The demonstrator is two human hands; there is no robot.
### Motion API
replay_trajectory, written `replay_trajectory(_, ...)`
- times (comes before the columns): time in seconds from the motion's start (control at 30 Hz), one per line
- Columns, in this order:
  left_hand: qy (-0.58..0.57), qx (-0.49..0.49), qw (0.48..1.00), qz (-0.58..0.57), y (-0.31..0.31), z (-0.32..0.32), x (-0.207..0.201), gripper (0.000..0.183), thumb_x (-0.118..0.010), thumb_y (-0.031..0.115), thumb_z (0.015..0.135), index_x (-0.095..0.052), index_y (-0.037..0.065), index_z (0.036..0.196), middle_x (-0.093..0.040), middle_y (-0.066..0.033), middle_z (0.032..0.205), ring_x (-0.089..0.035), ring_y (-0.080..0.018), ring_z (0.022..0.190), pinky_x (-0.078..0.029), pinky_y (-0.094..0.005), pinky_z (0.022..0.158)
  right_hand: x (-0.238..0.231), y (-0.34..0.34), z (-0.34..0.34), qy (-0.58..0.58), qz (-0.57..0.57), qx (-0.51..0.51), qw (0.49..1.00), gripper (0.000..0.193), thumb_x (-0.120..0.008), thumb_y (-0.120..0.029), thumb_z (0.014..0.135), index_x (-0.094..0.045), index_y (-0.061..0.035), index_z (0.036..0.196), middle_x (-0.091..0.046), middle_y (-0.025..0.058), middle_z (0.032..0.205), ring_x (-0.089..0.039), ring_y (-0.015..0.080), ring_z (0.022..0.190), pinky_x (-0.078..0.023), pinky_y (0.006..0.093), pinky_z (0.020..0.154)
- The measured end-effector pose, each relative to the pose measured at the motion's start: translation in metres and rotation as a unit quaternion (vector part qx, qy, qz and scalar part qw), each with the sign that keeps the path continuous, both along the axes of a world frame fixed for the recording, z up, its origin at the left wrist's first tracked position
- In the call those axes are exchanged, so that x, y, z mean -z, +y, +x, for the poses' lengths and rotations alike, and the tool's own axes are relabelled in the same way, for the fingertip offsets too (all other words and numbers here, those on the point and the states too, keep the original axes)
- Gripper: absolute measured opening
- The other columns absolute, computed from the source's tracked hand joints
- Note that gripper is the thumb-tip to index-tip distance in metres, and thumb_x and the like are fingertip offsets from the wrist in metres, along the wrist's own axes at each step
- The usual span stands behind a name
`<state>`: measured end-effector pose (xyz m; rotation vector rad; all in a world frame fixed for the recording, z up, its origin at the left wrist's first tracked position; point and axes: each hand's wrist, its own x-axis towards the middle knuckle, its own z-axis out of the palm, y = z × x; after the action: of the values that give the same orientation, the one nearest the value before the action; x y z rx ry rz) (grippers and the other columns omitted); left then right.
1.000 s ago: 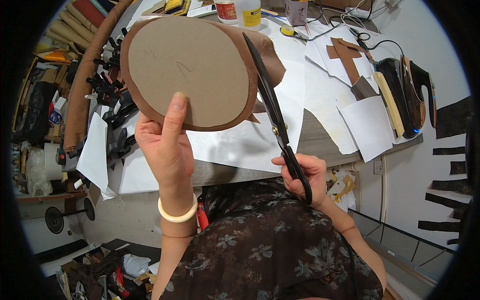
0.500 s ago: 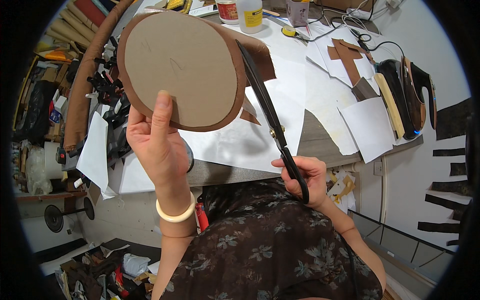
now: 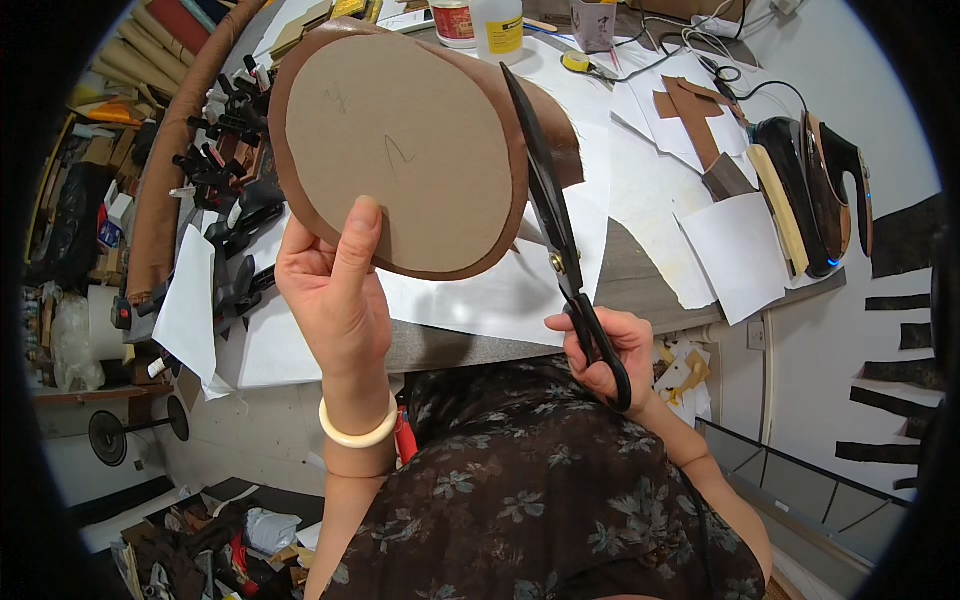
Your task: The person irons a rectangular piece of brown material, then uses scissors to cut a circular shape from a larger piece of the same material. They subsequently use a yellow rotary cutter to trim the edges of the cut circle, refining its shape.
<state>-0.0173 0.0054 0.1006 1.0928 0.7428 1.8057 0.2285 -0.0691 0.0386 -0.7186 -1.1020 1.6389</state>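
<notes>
My left hand (image 3: 335,290) holds up an oval piece of brown leather with a tan cardboard template (image 3: 400,150) laid on it, thumb pressed on the template's lower edge. A cream bangle sits on that wrist. My right hand (image 3: 605,355) grips the handles of long black scissors (image 3: 555,225). Their blades point up and run along the right edge of the oval, where a strip of brown leather sticks out past the template.
The workbench (image 3: 640,270) carries white paper sheets (image 3: 740,250), brown cut-out pieces, a bottle with a yellow label (image 3: 497,25), a red-and-white jar and cables. Black clamps (image 3: 225,180) and a leather roll lie at the left. Dark strips lie on the floor at the right.
The oval piece has turned a little in my left hand, and the thumb has shifted along its lower edge. The scissors have moved up along the right edge.
</notes>
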Motion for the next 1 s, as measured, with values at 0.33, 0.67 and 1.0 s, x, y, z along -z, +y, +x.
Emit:
replay_trajectory(0.33,0.002,-0.001,1.000,-0.015,-0.002,0.002,-0.006,0.029,-0.067,-0.001,0.088,-0.059,-0.002,0.116,-0.067,-0.0091,0.110,-0.063,-0.0114,0.099,-0.047,-0.0268,0.092,0.001,0.000,0.000,-0.001,0.006,0.007,1.000,0.058,-0.079,-0.027,0.078,-0.060,0.0115,0.117,-0.053,-0.0032,0.076,-0.048,0.0016,0.063,-0.038,0.0167,0.056)
replay_trajectory(0.67,0.021,0.010,1.000,0.002,0.000,-0.001,-0.003,0.028,-0.064,0.003,0.091,-0.058,-0.003,0.117,-0.067,-0.0117,0.114,-0.064,-0.0154,0.102,-0.049,-0.0290,0.092,-0.002,-0.001,0.001,0.018,-0.001,0.002,1.000,0.054,-0.079,-0.020,0.080,-0.058,0.0118,0.119,-0.053,-0.0031,0.076,-0.047,0.0020,0.065,-0.039,0.0174,0.058)
replay_trajectory(1.0,0.013,-0.011,1.000,0.001,0.001,-0.006,-0.010,0.035,-0.065,-0.002,0.089,-0.054,-0.005,0.122,-0.067,-0.0109,0.111,-0.064,-0.0129,0.099,-0.048,-0.0273,0.091,0.002,0.000,0.002,-0.013,0.042,0.004,0.999,0.051,-0.079,-0.019,0.081,-0.060,0.0106,0.118,-0.052,-0.0039,0.074,-0.046,0.0021,0.064,-0.037,0.0181,0.056)
